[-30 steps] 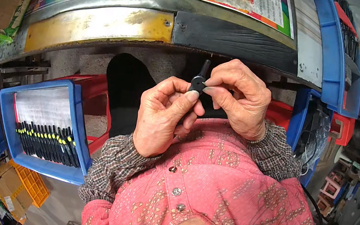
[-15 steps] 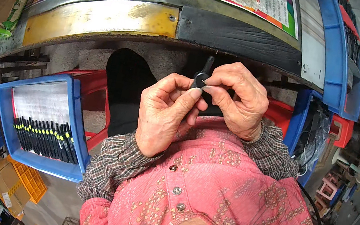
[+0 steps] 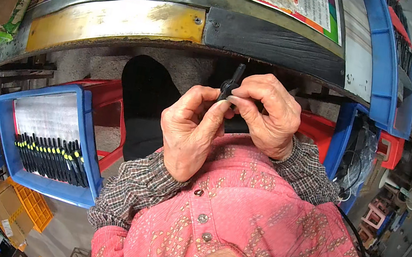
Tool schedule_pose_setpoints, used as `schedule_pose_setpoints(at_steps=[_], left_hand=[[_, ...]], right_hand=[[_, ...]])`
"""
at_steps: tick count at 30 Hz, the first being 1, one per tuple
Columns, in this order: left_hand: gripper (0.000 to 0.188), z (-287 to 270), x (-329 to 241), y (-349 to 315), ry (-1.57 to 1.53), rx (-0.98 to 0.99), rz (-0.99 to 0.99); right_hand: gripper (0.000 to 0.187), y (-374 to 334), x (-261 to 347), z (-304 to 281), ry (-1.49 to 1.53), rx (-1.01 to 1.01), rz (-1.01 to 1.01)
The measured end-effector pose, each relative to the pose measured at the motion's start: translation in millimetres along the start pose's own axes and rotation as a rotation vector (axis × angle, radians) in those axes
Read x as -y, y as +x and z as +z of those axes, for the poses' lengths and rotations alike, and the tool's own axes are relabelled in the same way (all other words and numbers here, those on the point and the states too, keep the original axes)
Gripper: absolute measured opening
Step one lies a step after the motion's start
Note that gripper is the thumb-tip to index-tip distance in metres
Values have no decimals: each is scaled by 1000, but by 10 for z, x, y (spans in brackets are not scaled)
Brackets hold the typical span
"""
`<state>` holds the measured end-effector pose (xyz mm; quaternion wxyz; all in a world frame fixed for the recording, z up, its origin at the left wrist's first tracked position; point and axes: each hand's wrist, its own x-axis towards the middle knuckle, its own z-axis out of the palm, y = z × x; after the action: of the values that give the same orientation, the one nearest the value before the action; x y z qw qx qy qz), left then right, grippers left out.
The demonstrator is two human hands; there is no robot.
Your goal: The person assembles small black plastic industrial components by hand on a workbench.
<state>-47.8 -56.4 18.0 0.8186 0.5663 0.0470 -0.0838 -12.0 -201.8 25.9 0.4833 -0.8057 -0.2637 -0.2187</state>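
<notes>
Above my lap, just off the bench edge, my left hand (image 3: 192,126) grips a small black stick-shaped piece (image 3: 236,73) with a rounded middle. Its narrow end points up and away from me. The lower part is hidden behind my left thumb and fingers. My right hand (image 3: 267,112) is closed in a pinch, thumb and forefinger against the piece's rounded middle. Anything tiny between those fingertips is too small to make out. To my left, a blue tray (image 3: 90,144) holds a row of slim black pieces (image 3: 49,156) with yellow-green spots.
The workbench (image 3: 276,44) crosses in front, its edge faced in yellow and black strips. A red stool (image 3: 318,134) shows beside me. A blue crate (image 3: 343,133) with clear plastic stands at right, and another blue tray (image 3: 386,77) sits by the bench. A cardboard box (image 3: 7,206) lies at lower left.
My right hand has shifted slightly left and down, closer to the left thumb. The black piece has turned a little, so its round face shows less.
</notes>
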Motion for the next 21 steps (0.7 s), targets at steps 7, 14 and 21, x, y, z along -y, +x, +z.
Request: schedule_pose_setpoints(at_steps=[7,14,21], left_hand=[[10,-13,-12,3,-69,52,-21],[10,-16,-29,7,-77,98,-48],[8,-27,-15,2,-98,99,-67]], right_hand=[[28,-83,73,-3,629,1,625],[14,-12,48,-108,617,203,774],[9,7,112,-42,633,166,814]])
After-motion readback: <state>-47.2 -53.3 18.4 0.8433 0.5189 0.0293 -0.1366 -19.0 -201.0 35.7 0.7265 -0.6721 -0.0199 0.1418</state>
